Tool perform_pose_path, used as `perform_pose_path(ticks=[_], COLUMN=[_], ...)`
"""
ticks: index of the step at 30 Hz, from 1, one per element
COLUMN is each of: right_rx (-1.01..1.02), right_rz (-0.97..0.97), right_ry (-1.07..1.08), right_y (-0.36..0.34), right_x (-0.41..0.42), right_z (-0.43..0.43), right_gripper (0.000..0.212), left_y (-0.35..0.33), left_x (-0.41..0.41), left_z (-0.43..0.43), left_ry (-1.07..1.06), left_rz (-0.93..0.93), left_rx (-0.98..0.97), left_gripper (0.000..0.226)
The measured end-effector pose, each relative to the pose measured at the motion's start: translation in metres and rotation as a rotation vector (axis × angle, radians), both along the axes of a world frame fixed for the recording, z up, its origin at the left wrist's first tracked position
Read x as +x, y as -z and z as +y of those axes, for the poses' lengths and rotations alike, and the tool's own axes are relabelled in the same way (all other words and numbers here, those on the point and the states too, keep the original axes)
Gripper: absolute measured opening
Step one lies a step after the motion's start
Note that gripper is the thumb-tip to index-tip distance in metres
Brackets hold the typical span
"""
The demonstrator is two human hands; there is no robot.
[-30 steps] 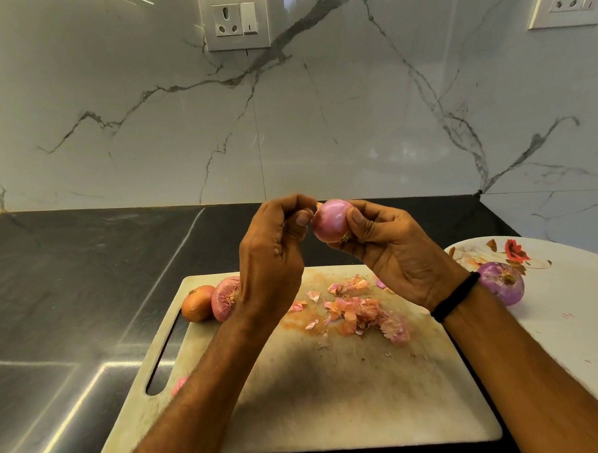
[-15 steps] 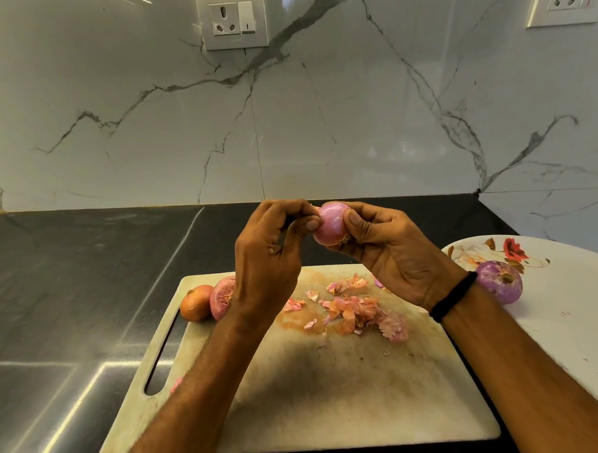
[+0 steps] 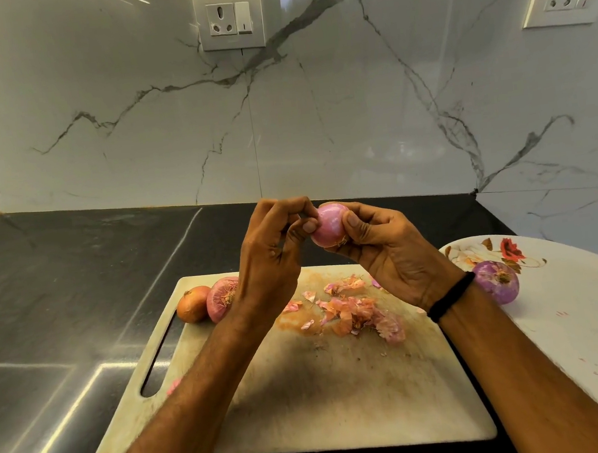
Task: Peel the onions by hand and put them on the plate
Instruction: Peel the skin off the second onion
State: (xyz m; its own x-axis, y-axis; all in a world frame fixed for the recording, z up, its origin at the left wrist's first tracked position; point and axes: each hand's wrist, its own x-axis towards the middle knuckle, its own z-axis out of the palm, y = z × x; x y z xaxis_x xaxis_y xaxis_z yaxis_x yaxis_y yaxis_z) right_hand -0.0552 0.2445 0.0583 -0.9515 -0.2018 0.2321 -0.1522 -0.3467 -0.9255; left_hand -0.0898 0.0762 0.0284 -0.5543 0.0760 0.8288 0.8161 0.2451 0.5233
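Onion [image 3: 329, 224] held above the board [image 3: 327, 390], gripped by curled fingers of the right hand [image 3: 393, 252] while the left hand [image 3: 268, 263] pinches its skin; plate [image 3: 578, 306] holds one peeled onion [image 3: 497, 282]; two more onions [image 3: 192, 303] and peelings [image 3: 351, 309] lie on the board.

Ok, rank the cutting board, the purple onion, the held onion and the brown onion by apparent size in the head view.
cutting board
purple onion
held onion and brown onion: these look alike, and the held one is partly hidden, so I leave them unranked.
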Motion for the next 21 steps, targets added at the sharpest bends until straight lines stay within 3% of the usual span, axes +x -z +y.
perform_pose_path(ticks=[6,14,21], right_rx=[-0.003,-0.016,-0.120], right_rz=[-0.009,-0.014,-0.058], right_ry=[0.003,0.013,0.015], right_y=[0.0001,0.0010,-0.0035], right_x=[0.0004,0.0000,0.0003], right_z=[-0.0006,-0.0019,-0.0014], right_gripper=[0.055,0.036,0.040], left_y=[0.0019,0.0056,0.0048], left_x=[-0.0013,0.0002,0.0071], left_z=[0.0006,0.0017,0.0032], left_ry=[0.000,-0.057,-0.107], left_rz=[0.015,0.050,0.071], left_rx=[-0.001,-0.072,-0.083], left_gripper=[0.015,0.013,0.018])
